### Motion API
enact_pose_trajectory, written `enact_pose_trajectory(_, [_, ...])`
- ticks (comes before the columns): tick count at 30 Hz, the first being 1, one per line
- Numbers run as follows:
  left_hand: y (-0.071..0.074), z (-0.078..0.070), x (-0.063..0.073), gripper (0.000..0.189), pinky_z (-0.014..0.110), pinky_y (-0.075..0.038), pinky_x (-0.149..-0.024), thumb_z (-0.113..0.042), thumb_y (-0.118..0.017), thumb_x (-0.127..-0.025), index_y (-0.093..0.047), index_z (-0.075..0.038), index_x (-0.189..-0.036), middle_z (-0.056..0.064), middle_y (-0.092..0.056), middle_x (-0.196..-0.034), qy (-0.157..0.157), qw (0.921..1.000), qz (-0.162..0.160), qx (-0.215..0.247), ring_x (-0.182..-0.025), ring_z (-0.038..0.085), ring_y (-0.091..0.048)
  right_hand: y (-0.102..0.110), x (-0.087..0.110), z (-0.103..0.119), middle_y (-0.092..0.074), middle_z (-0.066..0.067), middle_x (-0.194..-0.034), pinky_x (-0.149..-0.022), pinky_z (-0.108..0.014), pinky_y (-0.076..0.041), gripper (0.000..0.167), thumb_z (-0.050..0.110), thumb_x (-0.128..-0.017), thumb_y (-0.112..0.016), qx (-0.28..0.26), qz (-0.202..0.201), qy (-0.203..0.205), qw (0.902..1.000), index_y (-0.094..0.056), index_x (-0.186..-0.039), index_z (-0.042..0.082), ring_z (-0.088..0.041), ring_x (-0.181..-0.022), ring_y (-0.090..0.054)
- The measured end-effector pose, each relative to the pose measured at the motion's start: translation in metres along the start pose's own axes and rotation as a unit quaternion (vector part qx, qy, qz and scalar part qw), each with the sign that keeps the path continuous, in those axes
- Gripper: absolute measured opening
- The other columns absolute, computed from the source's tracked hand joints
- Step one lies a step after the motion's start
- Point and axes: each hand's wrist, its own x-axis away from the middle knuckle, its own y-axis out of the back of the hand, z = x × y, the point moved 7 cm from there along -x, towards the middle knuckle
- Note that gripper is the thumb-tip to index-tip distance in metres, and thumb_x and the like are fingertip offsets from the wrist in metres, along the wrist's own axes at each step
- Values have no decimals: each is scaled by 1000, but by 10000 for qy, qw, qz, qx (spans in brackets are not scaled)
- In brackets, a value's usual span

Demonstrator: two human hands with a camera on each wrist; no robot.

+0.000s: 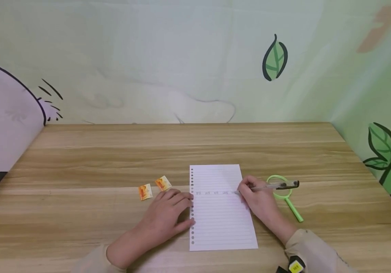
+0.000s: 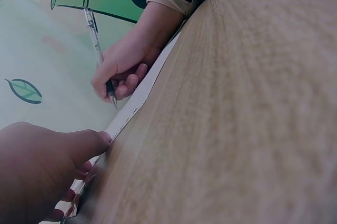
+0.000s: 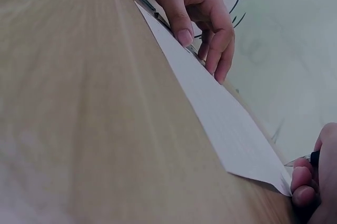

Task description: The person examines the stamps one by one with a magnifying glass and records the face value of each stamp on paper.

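A lined white sheet of paper [image 1: 221,223] with punched holes down its left edge lies on the wooden table. One row of small handwritten marks [image 1: 216,193] runs across it. My right hand [image 1: 258,201] grips a clear pen with a black grip [image 2: 93,37], its tip at the right end of that row. My left hand [image 1: 164,216] rests beside the sheet, fingertips and thumb touching its holed edge. In the right wrist view the left hand's fingers [image 3: 224,50] reach down to the far edge of the paper [image 3: 210,113].
Two small orange-and-white cards [image 1: 145,192] lie left of the sheet, near the left hand. A green magnifying glass [image 1: 294,210] lies to the right, partly behind the pen. A printed backdrop [image 1: 182,57] rises at the table's far edge [image 1: 182,129].
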Motion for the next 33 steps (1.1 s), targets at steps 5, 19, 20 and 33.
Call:
enact_pose_trajectory(5, [0,0,1,38,41,-44,-98,-47,-69,-82,-68,-18,-107,-6,-63,-123,-16,10000,25,-19,-115,18,-54,2,1,1,-48,-3,-54,-45,-22,-38,14,8,-90,-55,-427,-78,46,9990,-61,-80,0,-9,-43,-43])
enact_pose_trajectory(19, [0,2,1,38,42,-45,-97,-46,-71,-81,-68,-18,-106,-6,-64,-123,-26,10000,-80,11,-113,18,-54,1,0,2,-51,-5,-58,-42,-22,-39,10,11,-91,-59,-486,187,70,9986,-58,-93,1,-14,-42,-49])
enact_pose_trajectory(20, [1,2,1,37,42,-45,-97,-46,-71,-81,-68,-18,-106,-6,-64,-123,-19,10000,-79,25,-113,18,-54,1,0,3,-51,-5,-58,-40,-23,-39,9,11,-91,-60,-486,176,62,9986,-58,-93,2,-14,-41,-49])
enact_pose_trajectory(33, [0,3,1,37,41,-44,-98,-45,-69,-83,-67,-18,-108,-6,-63,-124,-41,10000,65,39,-115,17,-53,13,5,25,-60,-11,-83,-43,-22,-45,18,12,-88,-66,865,77,569,9946,-65,-106,7,-9,-47,-49])
